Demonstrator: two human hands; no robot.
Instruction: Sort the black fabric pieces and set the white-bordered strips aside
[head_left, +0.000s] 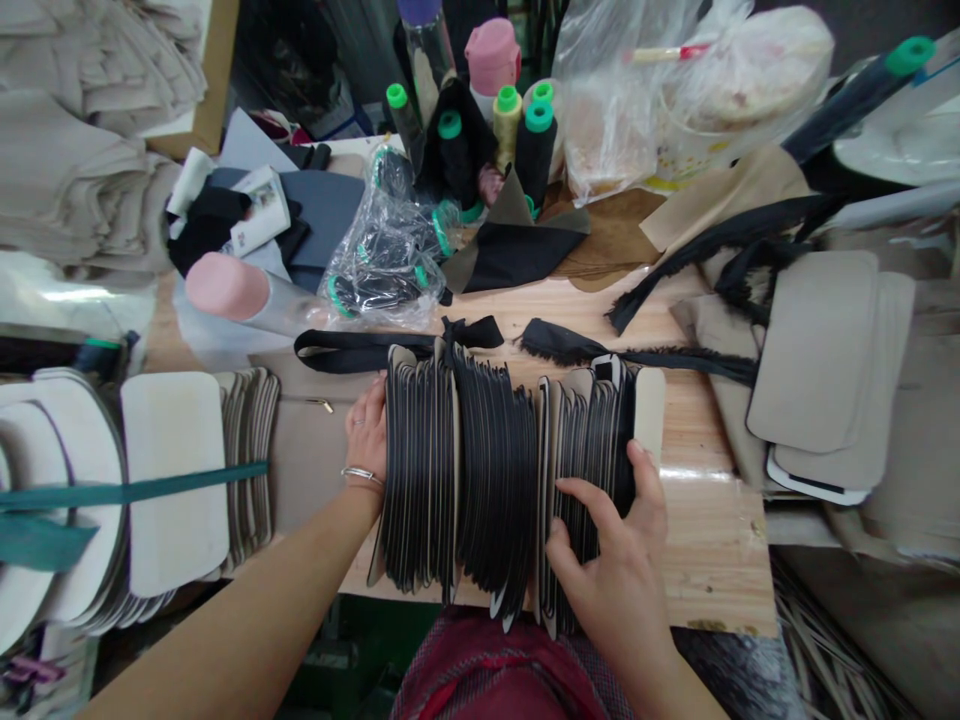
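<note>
Cluttered wooden desk (712, 520). A row of black pieces (487, 470) stands on edge at frame centre, near the desk's front edge. The hands are apart, one at each end of the row. Left hand (366, 435) lies flat and unclenched against the row's left end. Right hand (615, 540) pinches a bunch at the right end between thumb and fingers. Thread spools (525, 130) stand at top centre. Strapped beige stacks (172, 480) lie at left and beige pads (817, 350) at right.
</note>
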